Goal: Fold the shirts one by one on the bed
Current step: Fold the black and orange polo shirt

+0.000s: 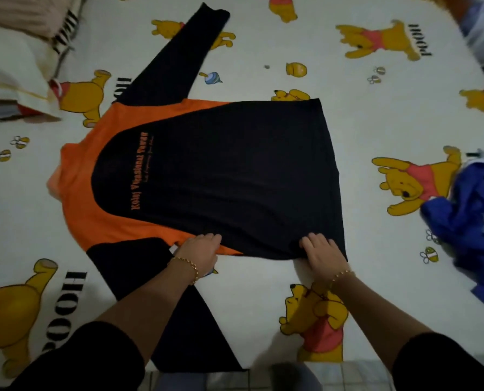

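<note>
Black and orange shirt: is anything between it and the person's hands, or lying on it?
Nothing visible does. The left hand and right hand touch the near edge of the black and orange shirt. The blue garment lies apart on the right, the pillow off to the left.

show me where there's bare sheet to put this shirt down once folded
Widest bare sheet lies right of the shirt, past its hem, up to the blue clothes. A smaller patch sits at the near edge, between the near sleeve and the right forearm. Crowded: the pillows at far left and around the blue clothes.
</note>
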